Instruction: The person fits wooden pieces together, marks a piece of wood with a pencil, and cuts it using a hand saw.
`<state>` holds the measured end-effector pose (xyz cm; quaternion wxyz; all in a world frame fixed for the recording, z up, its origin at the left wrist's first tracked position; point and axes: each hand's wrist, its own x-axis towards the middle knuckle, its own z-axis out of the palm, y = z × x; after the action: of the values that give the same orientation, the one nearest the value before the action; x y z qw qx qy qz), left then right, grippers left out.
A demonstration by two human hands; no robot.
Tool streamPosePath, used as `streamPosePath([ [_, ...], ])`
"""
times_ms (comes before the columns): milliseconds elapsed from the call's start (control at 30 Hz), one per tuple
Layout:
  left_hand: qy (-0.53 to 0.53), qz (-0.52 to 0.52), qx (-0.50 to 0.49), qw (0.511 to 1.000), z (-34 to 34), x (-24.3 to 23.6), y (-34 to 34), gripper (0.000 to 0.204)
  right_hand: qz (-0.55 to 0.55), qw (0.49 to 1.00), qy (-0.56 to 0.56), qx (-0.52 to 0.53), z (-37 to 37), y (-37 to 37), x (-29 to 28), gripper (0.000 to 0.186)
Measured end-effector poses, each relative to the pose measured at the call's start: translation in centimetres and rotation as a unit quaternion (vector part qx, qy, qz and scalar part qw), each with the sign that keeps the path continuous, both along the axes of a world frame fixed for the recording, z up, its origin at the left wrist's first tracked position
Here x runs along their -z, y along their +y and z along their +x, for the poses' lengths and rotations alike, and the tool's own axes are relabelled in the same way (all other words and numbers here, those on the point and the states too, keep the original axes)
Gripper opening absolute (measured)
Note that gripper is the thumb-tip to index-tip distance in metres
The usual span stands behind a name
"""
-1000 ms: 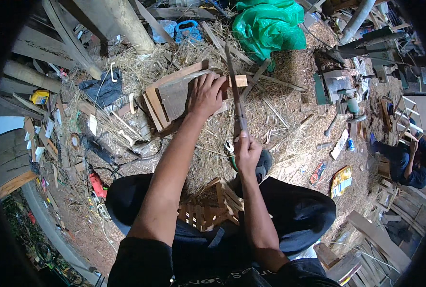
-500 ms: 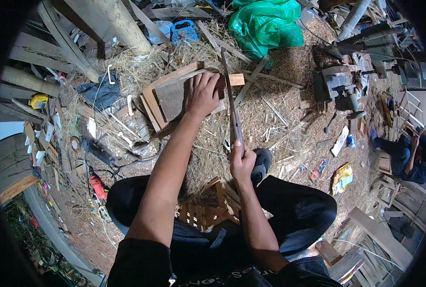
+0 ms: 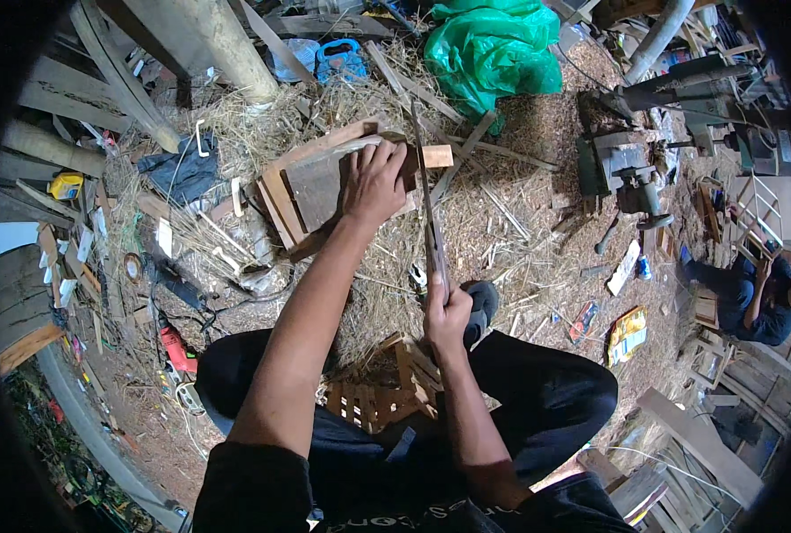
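Observation:
My right hand [image 3: 449, 313] is closed around the handle of a handsaw [image 3: 430, 209], whose long narrow blade points away from me. The blade lies across a short light-coloured piece of wood [image 3: 437, 156], whose end sticks out to the right of it. My left hand [image 3: 376, 185] presses that piece down with bent fingers, left of the blade; the palm and the part beneath it are hidden. Below the left hand sits a low wooden stand of boards [image 3: 311, 186] on the ground. How deep the blade has cut cannot be made out.
A green plastic sheet [image 3: 493, 53] lies ahead, with a metal bench vise [image 3: 622, 164] to its right. Left of my knee lies a red power tool [image 3: 177, 348]. Straw and shavings cover the ground. At far right another person [image 3: 755, 293] sits holding a wooden frame.
My right hand and the saw have slid slightly back toward me. The left hand stays on the piece of wood. The whole view has shifted a little.

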<state>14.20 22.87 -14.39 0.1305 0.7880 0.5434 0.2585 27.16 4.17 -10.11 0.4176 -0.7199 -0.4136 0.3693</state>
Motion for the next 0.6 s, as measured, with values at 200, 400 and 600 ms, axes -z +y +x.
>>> streamPosePath([
  [200,0.018,-0.002,0.004,1.000,0.6,-0.2,0.3,0.050,-0.010,1.000,-0.006,0.008,-0.1,5.1,-1.1,0.048],
  [400,0.017,0.004,0.000,1.000,0.5,-0.7,0.4,0.052,-0.021,0.999,0.030,0.008,0.6,-2.2,-0.4,0.044],
  [600,0.022,-0.005,0.009,1.000,0.5,0.0,0.1,0.052,-0.043,0.999,0.012,0.011,-0.2,6.6,-1.1,0.044],
])
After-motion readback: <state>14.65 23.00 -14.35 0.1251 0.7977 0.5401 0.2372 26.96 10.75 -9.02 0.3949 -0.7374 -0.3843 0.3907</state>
